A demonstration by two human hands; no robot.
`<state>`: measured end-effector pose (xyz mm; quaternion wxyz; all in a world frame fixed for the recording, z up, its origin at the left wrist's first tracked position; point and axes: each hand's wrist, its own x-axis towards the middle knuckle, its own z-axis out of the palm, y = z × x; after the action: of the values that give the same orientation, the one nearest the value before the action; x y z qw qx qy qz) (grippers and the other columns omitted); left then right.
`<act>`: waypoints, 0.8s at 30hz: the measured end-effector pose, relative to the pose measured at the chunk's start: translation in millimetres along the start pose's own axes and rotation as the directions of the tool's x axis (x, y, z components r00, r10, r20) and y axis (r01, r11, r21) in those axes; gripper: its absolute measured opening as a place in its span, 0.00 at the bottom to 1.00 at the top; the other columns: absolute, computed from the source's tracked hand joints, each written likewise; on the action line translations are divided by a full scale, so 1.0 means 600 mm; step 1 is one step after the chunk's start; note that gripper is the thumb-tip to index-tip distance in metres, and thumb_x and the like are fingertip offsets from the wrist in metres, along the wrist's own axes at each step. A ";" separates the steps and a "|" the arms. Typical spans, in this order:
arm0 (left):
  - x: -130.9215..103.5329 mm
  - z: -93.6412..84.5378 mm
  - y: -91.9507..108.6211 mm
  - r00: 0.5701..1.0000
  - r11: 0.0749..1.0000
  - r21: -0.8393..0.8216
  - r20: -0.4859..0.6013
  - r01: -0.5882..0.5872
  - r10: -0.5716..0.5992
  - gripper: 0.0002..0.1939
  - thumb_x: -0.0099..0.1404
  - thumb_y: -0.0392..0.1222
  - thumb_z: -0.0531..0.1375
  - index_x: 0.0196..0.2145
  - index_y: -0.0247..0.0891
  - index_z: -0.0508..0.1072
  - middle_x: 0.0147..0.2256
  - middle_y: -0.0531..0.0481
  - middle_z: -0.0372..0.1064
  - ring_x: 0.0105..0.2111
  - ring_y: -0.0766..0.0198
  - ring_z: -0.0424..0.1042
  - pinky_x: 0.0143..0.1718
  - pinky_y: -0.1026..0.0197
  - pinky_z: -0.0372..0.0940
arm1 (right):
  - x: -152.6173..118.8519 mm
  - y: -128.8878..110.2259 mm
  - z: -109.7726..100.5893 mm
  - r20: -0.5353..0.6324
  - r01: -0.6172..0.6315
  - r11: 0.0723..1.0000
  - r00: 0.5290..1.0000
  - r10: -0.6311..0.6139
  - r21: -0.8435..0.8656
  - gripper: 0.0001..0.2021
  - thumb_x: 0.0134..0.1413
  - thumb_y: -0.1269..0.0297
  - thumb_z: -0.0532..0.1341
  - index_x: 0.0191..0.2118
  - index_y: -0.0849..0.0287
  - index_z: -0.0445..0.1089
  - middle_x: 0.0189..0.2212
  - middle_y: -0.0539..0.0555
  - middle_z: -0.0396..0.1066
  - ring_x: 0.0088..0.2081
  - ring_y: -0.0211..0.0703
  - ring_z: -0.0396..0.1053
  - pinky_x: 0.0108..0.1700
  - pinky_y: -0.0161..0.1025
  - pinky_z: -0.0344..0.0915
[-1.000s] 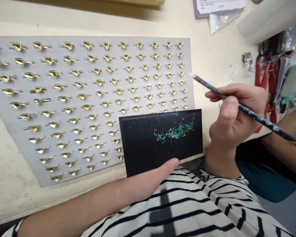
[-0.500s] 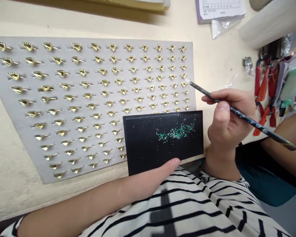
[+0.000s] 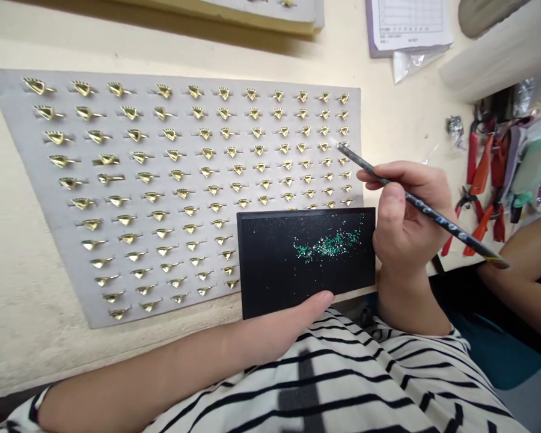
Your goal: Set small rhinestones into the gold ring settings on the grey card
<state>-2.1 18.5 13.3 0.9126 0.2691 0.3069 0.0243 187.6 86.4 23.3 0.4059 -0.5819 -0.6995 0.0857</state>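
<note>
Clutter first: black rectangular flat tray [image 3: 270, 276] overlaps the lower right of the pale-grey flat board [image 3: 9, 90], so some rings there are hidden. Right side of the cream desk [image 3: 9, 270] is packed: red- and orange-handled metal pliers [image 3: 481, 165], crumpled silver foil [image 3: 455, 129], white cylindrical roll [image 3: 491, 57]. Far side: purple-edged printed paper pad [image 3: 408, 27] with a clear plastic bag [image 3: 406, 67] at its near edge, plus a yellow-sided slab [image 3: 252, 18]. Another person's bare arm [image 3: 523, 279] at right edge, near the pliers. Right hand [image 3: 406, 210]: fingers clamped on slim dark patterned stick [image 3: 446, 223], its pale tip over the board by the right-hand rings; can't tell if it touches. Left hand [image 3: 293, 322]: thumb along the tray's near edge, other fingers hidden, can't tell how they sit. Materials: shiny gold-coloured rings [image 3: 85, 88], triangular heads, notched edge, set upright in rows in the matte board. Tray has fine ridges along its far edge; tiny green and whitish sparkly grains [image 3: 329, 245] lie in a loose band on it.
</note>
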 end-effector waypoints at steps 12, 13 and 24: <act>-0.002 -0.001 0.000 0.999 0.999 -0.038 0.018 0.032 -0.031 0.31 0.68 0.62 0.49 0.59 0.42 0.71 0.59 0.51 0.72 0.70 0.57 0.50 0.71 0.53 0.40 | -0.004 0.003 0.002 0.016 0.050 0.996 0.999 -0.049 -0.070 0.12 0.60 0.66 0.55 0.46 0.50 0.72 0.39 0.47 0.75 0.41 0.37 0.76 0.43 0.42 0.74; -0.002 -0.001 -0.001 0.999 0.999 -0.037 0.015 0.030 -0.029 0.31 0.68 0.63 0.50 0.59 0.42 0.72 0.58 0.51 0.72 0.70 0.56 0.50 0.71 0.53 0.41 | -0.004 0.002 0.003 0.012 0.047 0.997 0.999 -0.046 -0.060 0.12 0.60 0.66 0.55 0.46 0.50 0.72 0.39 0.47 0.75 0.40 0.36 0.76 0.43 0.42 0.75; -0.002 -0.002 -0.001 0.998 0.997 -0.038 0.019 0.060 -0.059 0.31 0.67 0.64 0.49 0.57 0.43 0.74 0.58 0.52 0.72 0.70 0.55 0.51 0.71 0.53 0.42 | -0.003 0.001 0.009 -0.013 0.032 0.998 0.999 -0.032 -0.056 0.11 0.60 0.66 0.55 0.44 0.51 0.73 0.38 0.47 0.75 0.39 0.35 0.76 0.41 0.40 0.74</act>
<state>-3.9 18.0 13.1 0.9205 0.2425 0.3064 0.0005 184.5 86.7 18.8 0.3956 -0.5824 -0.7080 0.0554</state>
